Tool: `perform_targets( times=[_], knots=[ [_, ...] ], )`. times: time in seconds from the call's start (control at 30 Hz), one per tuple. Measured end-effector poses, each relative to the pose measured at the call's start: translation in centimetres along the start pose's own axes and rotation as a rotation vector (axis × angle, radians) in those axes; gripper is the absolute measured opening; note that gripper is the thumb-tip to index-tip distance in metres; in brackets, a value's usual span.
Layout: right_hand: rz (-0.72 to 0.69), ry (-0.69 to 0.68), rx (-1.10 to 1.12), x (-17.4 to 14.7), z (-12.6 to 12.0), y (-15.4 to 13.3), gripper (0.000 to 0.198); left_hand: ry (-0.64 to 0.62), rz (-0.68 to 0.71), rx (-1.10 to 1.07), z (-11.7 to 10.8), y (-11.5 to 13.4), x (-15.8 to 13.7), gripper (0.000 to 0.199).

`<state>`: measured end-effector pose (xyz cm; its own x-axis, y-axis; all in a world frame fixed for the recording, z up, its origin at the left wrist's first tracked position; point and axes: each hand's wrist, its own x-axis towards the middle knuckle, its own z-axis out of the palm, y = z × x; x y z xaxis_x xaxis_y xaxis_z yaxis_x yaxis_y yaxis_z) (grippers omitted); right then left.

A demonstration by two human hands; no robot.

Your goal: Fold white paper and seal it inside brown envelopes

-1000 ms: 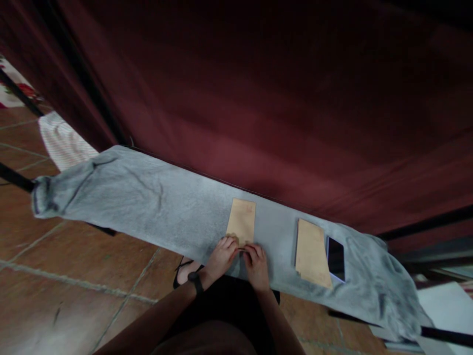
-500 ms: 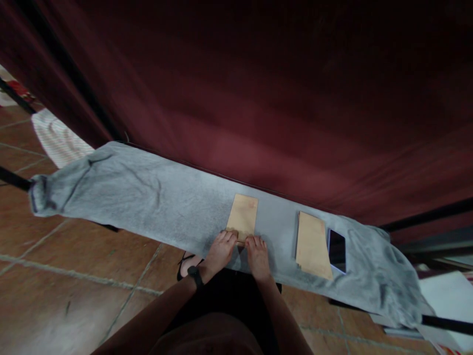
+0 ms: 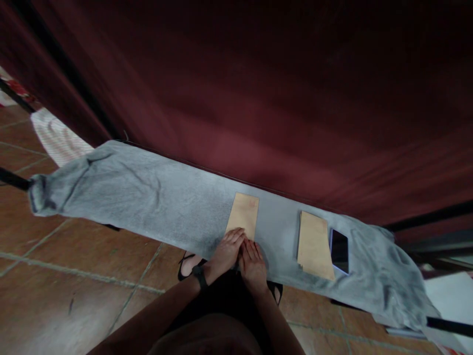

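Observation:
A flat brown paper bag (image 3: pixel 243 212) with a faint reddish mark near its far right corner lies on the grey cloth. My left hand (image 3: pixel 228 247) rests flat over its near end, fingers stretched out. Close against it, my right hand (image 3: pixel 253 264) lies on the same end, fingers extended and side by side. The two hands touch at the fingertips and hide the bag's near edge. To the right is a small stack of similar brown paper bags (image 3: pixel 315 245), with neither hand on it.
A dark-screened smartphone (image 3: pixel 340 250) lies right of the stack. The grey cloth (image 3: pixel 177 202) covers a long narrow board, bunched at both ends. Behind it hangs a dark red curtain (image 3: pixel 236 138). Black bars (image 3: pixel 449 326) stand at the sides, over a tiled floor (image 3: pixel 121 256).
My hands have moved together over the bag's near end. The folded edge that showed between them is now covered, and their fingers lie flatter. The stack and phone stay put.

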<state>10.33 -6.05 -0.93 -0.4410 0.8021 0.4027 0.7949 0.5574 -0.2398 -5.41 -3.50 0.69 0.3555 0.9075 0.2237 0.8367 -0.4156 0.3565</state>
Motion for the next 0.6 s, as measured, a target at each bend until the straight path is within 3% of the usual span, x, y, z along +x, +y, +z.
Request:
perform_targets(
  times=[0.27,0.6],
  knots=[
    [0.061,0.025,-0.048,0.3,0.3,-0.4,0.040,-0.220,0.035,0.014,0.0,-2.3,5.4,0.055],
    [0.043,-0.060,-0.059,0.7,-0.8,-0.6,0.047,-0.066,0.050,0.107,1.7,-3.9,11.0,0.056]
  ],
)
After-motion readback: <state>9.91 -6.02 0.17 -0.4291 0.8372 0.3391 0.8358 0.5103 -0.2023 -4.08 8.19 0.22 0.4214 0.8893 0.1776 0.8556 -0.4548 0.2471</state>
